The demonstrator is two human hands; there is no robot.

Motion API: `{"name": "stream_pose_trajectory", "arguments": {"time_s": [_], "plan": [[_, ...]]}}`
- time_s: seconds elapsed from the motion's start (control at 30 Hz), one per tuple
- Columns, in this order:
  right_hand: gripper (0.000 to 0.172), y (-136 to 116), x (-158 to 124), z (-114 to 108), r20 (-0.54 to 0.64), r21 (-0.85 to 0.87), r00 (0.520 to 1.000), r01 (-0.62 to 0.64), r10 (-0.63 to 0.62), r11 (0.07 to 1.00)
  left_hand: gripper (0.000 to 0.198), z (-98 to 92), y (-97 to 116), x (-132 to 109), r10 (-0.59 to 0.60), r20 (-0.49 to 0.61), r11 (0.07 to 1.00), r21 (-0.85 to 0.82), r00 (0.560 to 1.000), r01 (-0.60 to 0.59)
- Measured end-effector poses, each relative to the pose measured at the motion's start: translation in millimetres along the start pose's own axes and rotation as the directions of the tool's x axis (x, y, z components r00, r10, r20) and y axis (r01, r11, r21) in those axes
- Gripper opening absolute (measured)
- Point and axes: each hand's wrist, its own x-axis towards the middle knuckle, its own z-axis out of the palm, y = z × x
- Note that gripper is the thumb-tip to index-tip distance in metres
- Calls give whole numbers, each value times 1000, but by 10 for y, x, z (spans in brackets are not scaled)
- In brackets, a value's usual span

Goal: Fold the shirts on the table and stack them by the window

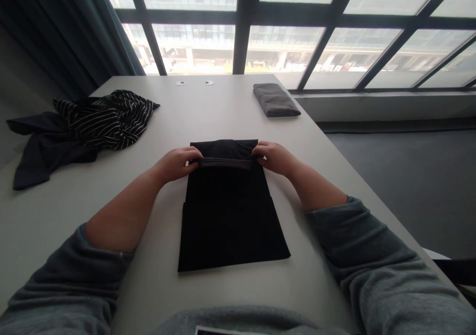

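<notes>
A black garment lies flat and partly folded on the grey table, straight in front of me. My left hand pinches the left end of a folded edge near the garment's far end. My right hand pinches the right end of the same edge. Both hands have their fingers closed on the cloth, holding the fold slightly raised over the lower layers.
A heap of black-and-white striped cloth on dark fabric lies at the table's left edge. A folded grey garment sits at the far right. Two small round caps lie near the far edge. Large windows stand behind.
</notes>
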Motion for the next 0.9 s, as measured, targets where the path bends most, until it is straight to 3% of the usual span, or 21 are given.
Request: {"name": "stream_pose_trajectory", "arguments": {"time_s": [0.23, 0.37, 0.5, 0.57, 0.63, 0.77, 0.9], "plan": [[47, -57, 5, -72, 95, -10, 995, -41, 41, 999, 35, -81, -19, -33, 28, 177, 997, -74, 984, -16], [50, -70, 4, -144, 103, 18, 994, -29, 27, 999, 30, -39, 76, 10, -16, 66, 1000, -1, 998, 16], [37, -55, 33, -144, -55, 43, 990, -128, 130, 991, 39, 127, 233, 103, 17, -85, 997, 73, 996, -11], [33, -54, 62, -86, -170, 62, 967, -180, 188, 982, 46, 240, 275, 147, 13, -86, 995, 104, 996, -4], [40, -67, 95, 16, -202, 77, 957, -196, 208, 978, 53, 354, 276, 179, -26, -21, 991, 129, 999, 28], [64, -142, 149, 300, -22, 113, 963, -266, 270, 957, 59, 503, 213, 199, -109, 150, 979, 189, 983, 79], [73, -243, 184, 524, 89, 126, 943, -331, 322, 935, 64, 529, 173, 192, -102, 181, 975, 213, 978, 63]]}}
